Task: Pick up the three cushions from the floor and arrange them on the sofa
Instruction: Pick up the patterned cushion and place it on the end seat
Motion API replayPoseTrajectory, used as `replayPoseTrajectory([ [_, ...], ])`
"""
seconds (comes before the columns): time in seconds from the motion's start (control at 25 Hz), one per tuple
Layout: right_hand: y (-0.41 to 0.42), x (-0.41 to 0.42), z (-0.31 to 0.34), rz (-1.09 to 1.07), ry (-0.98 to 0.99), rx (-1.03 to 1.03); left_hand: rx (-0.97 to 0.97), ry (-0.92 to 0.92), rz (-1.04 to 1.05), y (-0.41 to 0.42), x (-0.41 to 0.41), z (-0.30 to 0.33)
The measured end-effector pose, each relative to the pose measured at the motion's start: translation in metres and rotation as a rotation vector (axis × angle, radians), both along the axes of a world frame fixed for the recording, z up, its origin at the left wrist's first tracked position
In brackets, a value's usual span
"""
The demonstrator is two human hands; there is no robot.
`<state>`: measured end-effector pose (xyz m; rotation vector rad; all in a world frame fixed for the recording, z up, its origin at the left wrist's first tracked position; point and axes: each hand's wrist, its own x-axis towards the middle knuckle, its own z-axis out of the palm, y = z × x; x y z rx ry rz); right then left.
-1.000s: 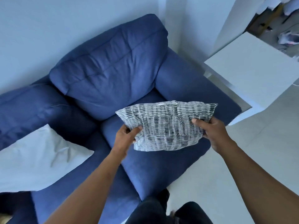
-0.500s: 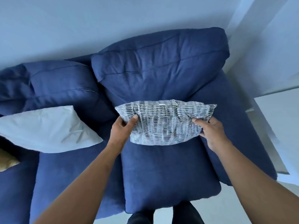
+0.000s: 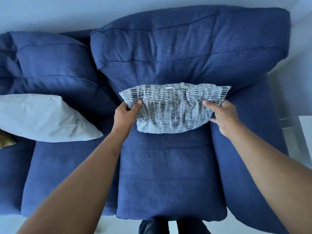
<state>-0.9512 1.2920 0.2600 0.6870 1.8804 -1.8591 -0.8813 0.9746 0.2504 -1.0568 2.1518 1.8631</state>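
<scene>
A grey-and-white striped cushion (image 3: pixel 173 107) is held over the back of the right seat of the blue sofa (image 3: pixel 168 174), close to the backrest. My left hand (image 3: pixel 125 114) grips its left end and my right hand (image 3: pixel 222 115) grips its right end. A plain white cushion (image 3: pixel 42 117) leans on the left seat against the back cushion. A sliver of a yellowish cushion (image 3: pixel 5 140) shows at the far left edge, mostly hidden.
The sofa's right armrest (image 3: pixel 253 149) runs along the right side. A white side table (image 3: pixel 305 132) edge stands beyond it. The pale wall (image 3: pixel 67 10) is behind the sofa. My dark trouser legs (image 3: pixel 168 227) touch the seat's front edge.
My view has swung left and closer, so the sofa sits square in front. The striped cushion has moved with both hands toward the backrest of the right seat.
</scene>
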Motion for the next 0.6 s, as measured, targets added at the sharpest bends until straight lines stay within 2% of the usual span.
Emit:
replayPoseTrajectory([
  [0.08,-0.007,-0.015,-0.011,0.047,-0.024,0.024,-0.063,-0.036,-0.028,-0.008,-0.011,-0.014],
  [0.2,-0.013,-0.036,-0.018,0.100,-0.053,0.043,-0.053,-0.068,0.014,-0.020,-0.030,-0.023],
  [0.44,-0.018,-0.078,-0.017,-0.012,0.070,0.068,-0.091,-0.011,0.087,-0.042,-0.077,-0.016],
  [0.6,-0.019,-0.093,-0.022,-0.070,0.189,0.204,-0.284,0.011,0.063,-0.048,-0.087,-0.015],
])
